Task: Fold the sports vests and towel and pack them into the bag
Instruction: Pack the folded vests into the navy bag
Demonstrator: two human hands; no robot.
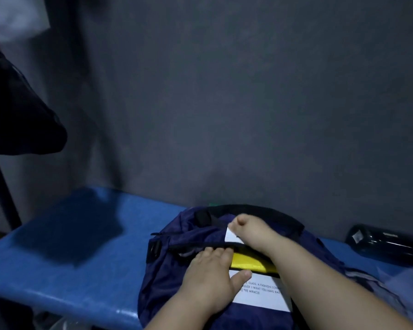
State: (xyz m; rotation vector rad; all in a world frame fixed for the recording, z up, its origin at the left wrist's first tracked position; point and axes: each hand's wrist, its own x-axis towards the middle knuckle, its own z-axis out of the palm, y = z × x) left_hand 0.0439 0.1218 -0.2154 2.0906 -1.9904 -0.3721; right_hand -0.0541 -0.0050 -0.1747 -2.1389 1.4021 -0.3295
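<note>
Wall [224, 91]: grey, behind the desk.
Desk [69, 258]: blue, carries the bag and the bottle.
Bag [177, 234]: navy, lying against the wall at the desk's middle, opening on top.
Pale cloth [386, 289]: bunched just right of the bag.
Bottle [386, 244]: dark, on its side, far right.
Left hand [208, 275]: flat on the bag, fingers straight, tips at the yellow folded cloth.
Right hand [250, 231]: fingers curled at the bag's far edge; grip cannot be told.
Yellow folded cloth [248, 260]: in the bag's opening.

Navy bag [196, 236] — yellow-and-white panel [250, 262] — blue bench [57, 258]
</note>
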